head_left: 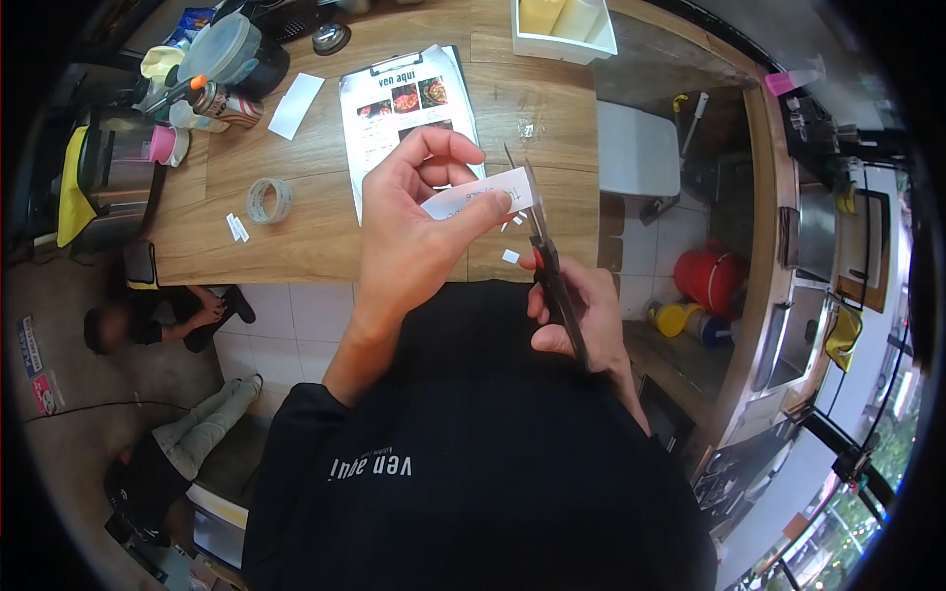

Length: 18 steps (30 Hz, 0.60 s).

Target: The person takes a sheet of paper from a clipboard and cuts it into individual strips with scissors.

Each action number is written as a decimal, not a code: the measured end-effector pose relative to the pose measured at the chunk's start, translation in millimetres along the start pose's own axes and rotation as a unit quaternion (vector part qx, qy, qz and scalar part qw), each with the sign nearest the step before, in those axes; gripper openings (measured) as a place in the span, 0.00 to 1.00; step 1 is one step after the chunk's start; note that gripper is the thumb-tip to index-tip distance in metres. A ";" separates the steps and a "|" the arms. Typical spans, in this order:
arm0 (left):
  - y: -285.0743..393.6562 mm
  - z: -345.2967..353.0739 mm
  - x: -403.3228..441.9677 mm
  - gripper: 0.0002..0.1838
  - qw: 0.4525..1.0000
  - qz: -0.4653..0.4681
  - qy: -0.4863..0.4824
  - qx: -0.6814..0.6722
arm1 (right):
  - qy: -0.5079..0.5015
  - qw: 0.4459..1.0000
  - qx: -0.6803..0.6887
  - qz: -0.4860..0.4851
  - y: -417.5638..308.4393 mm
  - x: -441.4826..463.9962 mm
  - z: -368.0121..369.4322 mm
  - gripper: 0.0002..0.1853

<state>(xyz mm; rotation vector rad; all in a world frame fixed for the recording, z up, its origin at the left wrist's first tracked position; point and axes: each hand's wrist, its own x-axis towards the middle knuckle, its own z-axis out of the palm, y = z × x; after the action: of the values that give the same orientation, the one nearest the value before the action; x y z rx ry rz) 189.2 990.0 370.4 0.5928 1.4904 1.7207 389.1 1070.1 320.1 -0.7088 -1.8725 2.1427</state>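
Note:
My left hand (419, 212) pinches a white paper strip (463, 200) with handwriting on it, between thumb and fingers. In my right hand (586, 305) is a pair of scissors (545, 251) with dark handles, its blades pointing up and away from me. The blades are slightly apart and stand at the right end of the strip; whether they touch the paper I cannot tell. Small white paper scraps (510, 256) lie on the wooden table (325, 231) below. Beyond my left hand is a clipboard (458, 74) with a printed menu sheet (370, 128).
A roll of clear tape (268, 201), narrow paper strips (236, 228) and a blank white paper (296, 106) lie on the left. A lidded tub (232, 59), a can (225, 103) and a call bell (331, 37) stand behind. A white box (564, 44) is at the back right. Two people sit at lower left.

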 end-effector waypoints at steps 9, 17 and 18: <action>-1.4 0.0 3.3 0.16 1.000 -0.003 0.000 -0.001 | 0.034 0.999 -0.010 0.002 0.0 -0.4 4.1 0.42; -3.6 1.9 3.8 0.15 1.000 -0.008 0.004 -0.018 | 0.046 0.998 -0.032 -0.012 6.9 -2.4 3.3 0.35; -4.0 1.6 4.2 0.15 1.000 -0.008 0.004 -0.017 | 0.048 0.998 -0.040 -0.004 6.8 -2.8 2.9 0.33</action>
<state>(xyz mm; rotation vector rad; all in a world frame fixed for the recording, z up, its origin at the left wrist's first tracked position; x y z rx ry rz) 188.9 994.4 366.3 0.5559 1.4643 1.7350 391.1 1065.1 314.4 -0.8046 -1.9171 1.9995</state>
